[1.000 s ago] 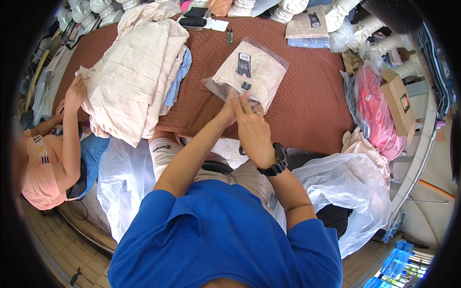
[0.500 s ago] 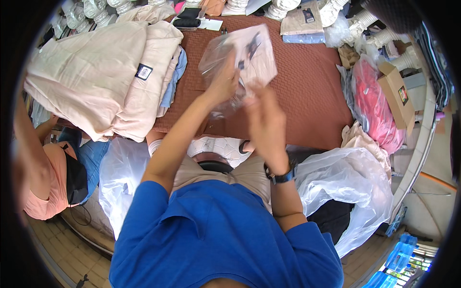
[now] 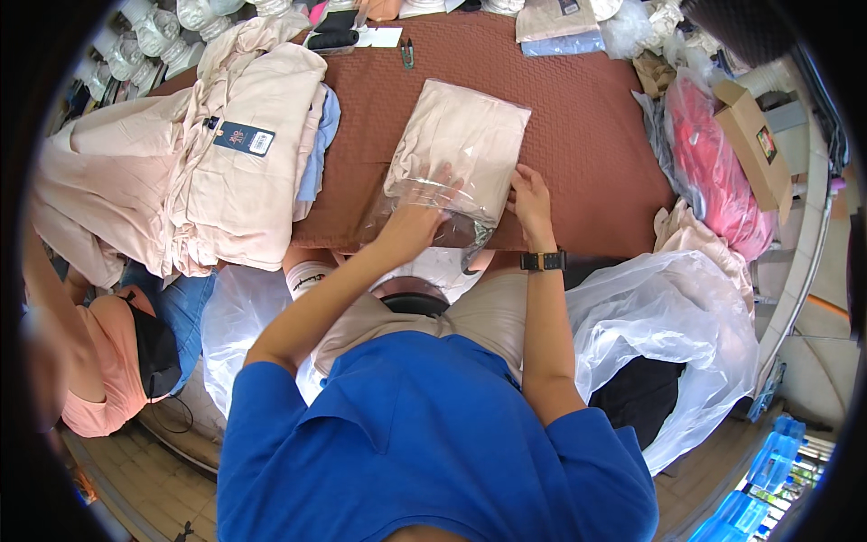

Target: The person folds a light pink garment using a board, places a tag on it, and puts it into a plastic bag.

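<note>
A folded beige garment (image 3: 470, 135) in a clear plastic bag (image 3: 470, 228) lies on the brown-covered table in front of me. The bag's loose, crinkled mouth is toward me and hangs past the table's near edge. My left hand (image 3: 417, 221) reaches in at the bag's near end. Its spread fingers rest on the garment and show through the film. At the right side of the package, my right hand (image 3: 533, 199) has its fingers curled in a pinch at the bag's edge. Exactly how much film they grip is hidden.
Beige garments with a navy tag (image 3: 244, 138) are piled at left, beside a seated person (image 3: 108, 361). Small scissors (image 3: 407, 54) lie at the far edge. Red bagged clothing (image 3: 709, 172) and a cardboard box (image 3: 754, 149) stand at right. A large plastic sack (image 3: 668, 316) sits by my right arm.
The bagged garment came down from mid-air onto the table and turned so its tag no longer shows. My right hand moved to its right edge. At left, the top garment's tag is more exposed.
</note>
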The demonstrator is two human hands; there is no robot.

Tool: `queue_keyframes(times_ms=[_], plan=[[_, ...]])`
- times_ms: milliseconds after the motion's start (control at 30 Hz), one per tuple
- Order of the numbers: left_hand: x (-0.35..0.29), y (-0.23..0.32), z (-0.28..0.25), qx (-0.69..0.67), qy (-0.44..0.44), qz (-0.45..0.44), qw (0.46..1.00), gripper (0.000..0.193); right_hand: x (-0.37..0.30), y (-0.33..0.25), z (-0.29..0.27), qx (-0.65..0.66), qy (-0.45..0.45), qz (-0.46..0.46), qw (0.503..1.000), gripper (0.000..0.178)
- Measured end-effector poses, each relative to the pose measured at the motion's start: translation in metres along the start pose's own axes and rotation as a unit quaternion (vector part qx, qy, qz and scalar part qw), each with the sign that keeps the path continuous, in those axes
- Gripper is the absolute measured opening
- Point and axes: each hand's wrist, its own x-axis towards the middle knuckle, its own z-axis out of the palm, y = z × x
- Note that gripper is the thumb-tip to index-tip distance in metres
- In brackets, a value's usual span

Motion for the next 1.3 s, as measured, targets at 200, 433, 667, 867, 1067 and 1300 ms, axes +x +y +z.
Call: queue_keyframes(times_ms=[200, 433, 667, 867, 1067, 1300], plan=[[0.003, -0.007, 0.008, 0.052, 0.124, -0.064, 0.989, 0.067, 0.027, 0.040, 0.012, -0.123, 0.058, -0.157, 0.978, 0.050], [-0.004, 0.009, 0.012, 0.108, 0.100, -0.094, 0.985, 0.069, 0.018, 0.025, 0.027, -0.341, 0.122, -0.316, 0.877, 0.051], [-0.004, 0.006, 0.019, 0.040, 0.127, -0.135, 0.982, 0.074, -0.034, -0.030, 0.045, -0.419, -0.222, -0.350, 0.807, 0.060], [0.001, 0.002, 0.015, 0.171, 0.106, -0.081, 0.976, 0.071, -0.018, -0.014, 0.041, -0.382, -0.250, -0.286, 0.842, 0.047], [0.008, -0.016, 0.019, 0.106, 0.144, -0.135, 0.975, 0.072, 0.005, 0.005, 0.045, -0.471, -0.175, -0.307, 0.808, 0.067], [-0.005, -0.007, 0.000, 0.087, 0.100, -0.078, 0.988, 0.070, -0.029, 0.001, 0.007, -0.357, -0.076, -0.316, 0.876, 0.077]])
